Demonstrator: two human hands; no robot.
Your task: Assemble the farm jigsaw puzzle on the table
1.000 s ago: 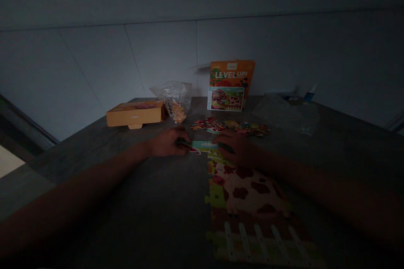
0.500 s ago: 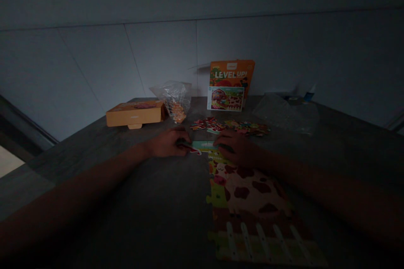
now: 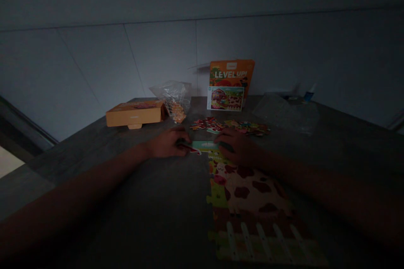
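I see the piece (image 3: 197,146) touching my left hand (image 3: 172,142) at its three o'clock, visible length running toward my right hand (image 3: 236,146); I can't tell either grip.

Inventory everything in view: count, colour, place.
Cow puzzle: one, multicoloured, front right
Loose puzzle pieces: many, multicoloured, beyond hands
Puzzle piece: one, red, at left hand
Flat box: one, orange, left
LEVEL UP! panel: one, orange, back centre
Farm picture card: one, multicoloured, before panel
Filled bag: one, clear, back left
Plastic bag: one, clear, right
Bottle: one, blue, back right
Table: one, grey, below
Wall: one, grey, behind
Left hand: one, left of centre
Right hand: one, right of centre
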